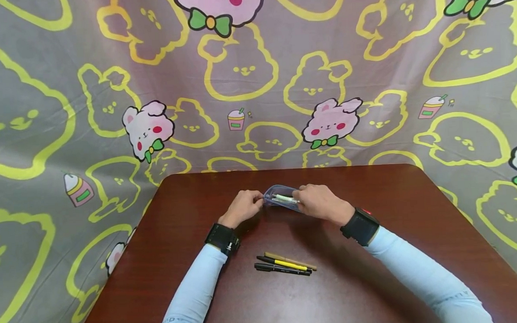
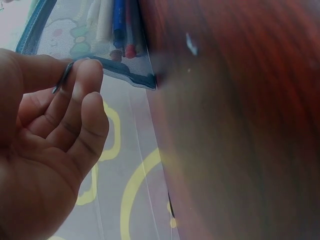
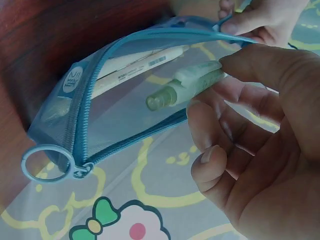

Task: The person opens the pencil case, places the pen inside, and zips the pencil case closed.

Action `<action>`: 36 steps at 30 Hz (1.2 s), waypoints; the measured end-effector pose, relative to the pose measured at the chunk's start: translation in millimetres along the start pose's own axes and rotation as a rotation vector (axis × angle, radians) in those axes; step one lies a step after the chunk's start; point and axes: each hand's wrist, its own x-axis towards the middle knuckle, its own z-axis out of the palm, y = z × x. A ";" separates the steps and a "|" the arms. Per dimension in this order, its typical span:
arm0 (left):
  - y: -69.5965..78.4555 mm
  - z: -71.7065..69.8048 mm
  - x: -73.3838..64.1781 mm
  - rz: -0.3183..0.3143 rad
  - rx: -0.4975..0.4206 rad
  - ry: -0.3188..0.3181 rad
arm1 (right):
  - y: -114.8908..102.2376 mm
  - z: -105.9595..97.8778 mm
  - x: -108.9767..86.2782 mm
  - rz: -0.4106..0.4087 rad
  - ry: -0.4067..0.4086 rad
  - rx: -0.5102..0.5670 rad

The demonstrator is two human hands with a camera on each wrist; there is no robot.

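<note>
A blue mesh zipper pouch lies at the far middle of the table, its zipper edge spread apart. My left hand pinches the pouch's left end between thumb and fingertips. Between the thumb and fingers of my right hand is a light green pen, tilted over the pouch's mouth with its translucent tip toward the inside. Inside lie white pens; through the mesh in the left wrist view a blue pen and one with a red end show too. A ring pull hangs at the zipper's end.
Nearer me on the brown table lies a small group of pens: a black marker, a black and yellow pen and a gold-brown one. A patterned grey cloth hangs behind and beside the table.
</note>
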 end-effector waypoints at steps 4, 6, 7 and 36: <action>0.9 2.0 -1.9 0.007 -0.010 -0.003 | 2.4 5.1 1.2 0.014 0.044 -0.050; 1.0 2.7 -2.7 0.015 -0.017 -0.008 | 3.6 7.0 1.8 0.020 0.080 -0.084; 0.9 2.9 -2.9 0.017 -0.020 -0.011 | 4.2 7.3 2.1 0.024 0.098 -0.091; -2.5 -2.2 0.2 0.023 -0.012 0.000 | -16.6 -16.9 -14.7 -0.059 0.160 -0.149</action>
